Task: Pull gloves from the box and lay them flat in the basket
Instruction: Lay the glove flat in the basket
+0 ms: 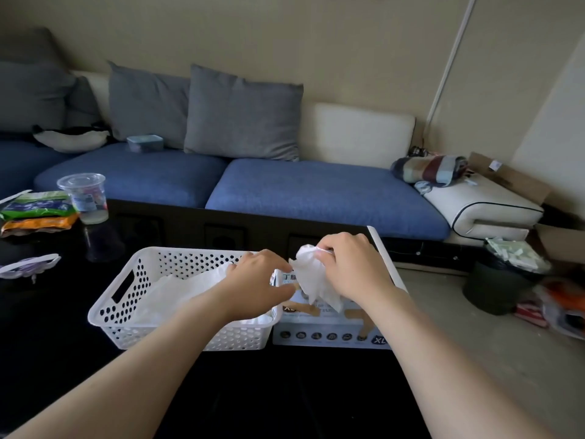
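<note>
The right hand point(351, 267) pinches a crumpled white glove point(316, 280) at its top, fingers curled round the bunched material. The glove hangs down to the top of the box point(329, 332), which stands on the black tabletop point(47, 359) touching the right end of the basket point(104, 312). The left hand point(256, 280) reaches across the basket's right end, its fingertips at the glove's left edge; whether they grip the glove or only touch it I cannot tell. More white gloves point(171, 293) lie spread in the basket. Further left on the tabletop stand a clear plastic cup point(84, 198) and, beside it, some snack packs point(38, 213). Behind is a blue sofa point(316, 191) with grey cushions point(240, 115). On the floor to the right stands a dark bin point(497, 289), full to the top.
</note>
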`<state>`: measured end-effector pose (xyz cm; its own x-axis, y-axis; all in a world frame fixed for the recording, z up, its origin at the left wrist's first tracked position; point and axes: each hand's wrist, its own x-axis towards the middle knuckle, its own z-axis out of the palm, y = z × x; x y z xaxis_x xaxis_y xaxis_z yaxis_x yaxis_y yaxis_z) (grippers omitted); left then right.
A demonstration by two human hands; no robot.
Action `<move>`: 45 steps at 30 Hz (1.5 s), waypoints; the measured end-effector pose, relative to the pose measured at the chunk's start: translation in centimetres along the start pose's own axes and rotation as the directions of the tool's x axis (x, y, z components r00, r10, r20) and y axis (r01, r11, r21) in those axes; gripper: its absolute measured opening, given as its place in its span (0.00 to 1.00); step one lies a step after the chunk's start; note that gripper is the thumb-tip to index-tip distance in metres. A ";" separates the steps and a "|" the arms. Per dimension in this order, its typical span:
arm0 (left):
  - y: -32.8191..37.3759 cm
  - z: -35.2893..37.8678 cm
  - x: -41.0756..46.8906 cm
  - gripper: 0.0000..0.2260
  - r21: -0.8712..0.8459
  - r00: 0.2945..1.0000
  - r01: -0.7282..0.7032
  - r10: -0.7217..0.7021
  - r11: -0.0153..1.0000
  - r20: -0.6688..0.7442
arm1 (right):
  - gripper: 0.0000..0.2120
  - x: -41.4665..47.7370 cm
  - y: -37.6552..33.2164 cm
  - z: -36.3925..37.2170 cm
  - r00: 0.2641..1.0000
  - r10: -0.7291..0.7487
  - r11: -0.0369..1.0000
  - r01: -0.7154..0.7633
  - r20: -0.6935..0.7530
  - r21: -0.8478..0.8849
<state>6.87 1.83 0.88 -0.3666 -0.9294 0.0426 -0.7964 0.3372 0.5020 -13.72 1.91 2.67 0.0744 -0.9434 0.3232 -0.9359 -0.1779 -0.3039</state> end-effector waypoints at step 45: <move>0.4 -2.9 0.3 0.13 -0.894 0.905 0.059 -0.402 0.444 -0.140 | 0.30 0.3 -2.5 0.8 0.968 0.189 0.493 -0.240 0.167 0.836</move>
<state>7.83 1.26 3.55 0.0561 -0.9975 -0.0425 0.0545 -0.0395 0.9977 -11.08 1.87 2.81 -0.0473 -0.9933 0.1059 -0.1917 -0.0950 -0.9769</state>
